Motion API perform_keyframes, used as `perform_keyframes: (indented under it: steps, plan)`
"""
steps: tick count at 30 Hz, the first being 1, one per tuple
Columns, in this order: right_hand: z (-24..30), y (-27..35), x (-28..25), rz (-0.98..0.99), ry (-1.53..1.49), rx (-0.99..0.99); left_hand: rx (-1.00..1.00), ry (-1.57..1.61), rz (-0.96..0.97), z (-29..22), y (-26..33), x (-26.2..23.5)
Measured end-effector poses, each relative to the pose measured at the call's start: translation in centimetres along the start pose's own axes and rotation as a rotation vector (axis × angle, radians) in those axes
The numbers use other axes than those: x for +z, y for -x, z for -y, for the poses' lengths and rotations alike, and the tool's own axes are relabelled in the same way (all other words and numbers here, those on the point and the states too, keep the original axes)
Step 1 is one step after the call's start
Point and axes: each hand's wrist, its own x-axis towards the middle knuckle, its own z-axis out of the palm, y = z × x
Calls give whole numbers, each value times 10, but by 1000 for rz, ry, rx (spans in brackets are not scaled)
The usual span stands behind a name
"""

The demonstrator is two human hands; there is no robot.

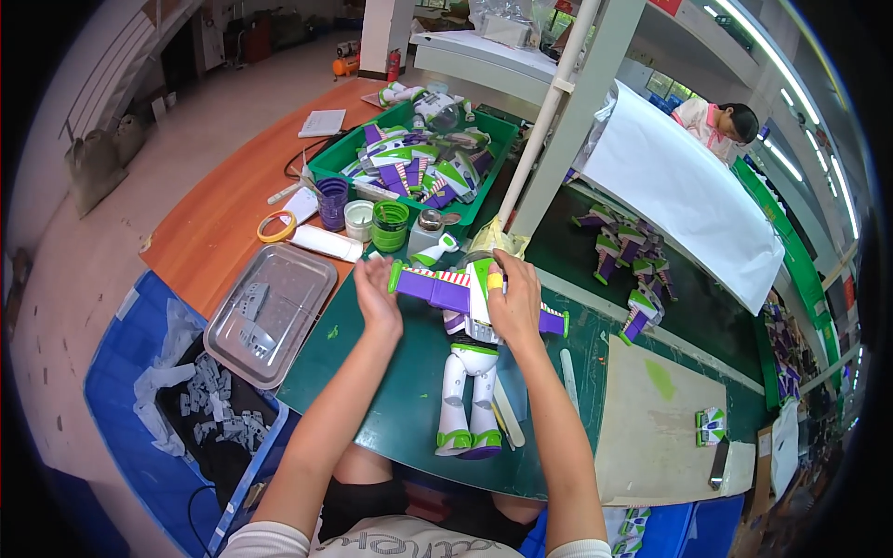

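A white, green and purple toy space figure [471,361] lies on the green work mat, legs toward me. Its purple wings [445,292] with red-and-white striped edges spread to both sides. My right hand [515,302] grips the upper body by its right side; a yellow wrap is on one finger. Just beside the left wing's green tip, my left hand [377,296] is held open with its fingers stretched. The figure's head end is partly covered by a pale yellow plastic bag [507,240], so I cannot make it out.
A green crate [321,172] of winged toy parts stands behind purple, white and green paint cups [390,226]. A lidded clear tray [270,314] sits left, above a blue bin [139,377] with grey parts. More winged parts [637,251] lie right. Another person [712,126] sits beyond.
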Motion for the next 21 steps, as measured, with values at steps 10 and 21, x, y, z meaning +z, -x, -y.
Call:
perform_keyframes:
  steps: [10, 21]
  plan:
    - [-8, 3, 2, -78, -32, 40, 722, -761, 697, 4, 68, 50]
    - [-5, 1, -6, -89, -75, 64, -99, -276, 149, 31, 62, 2]
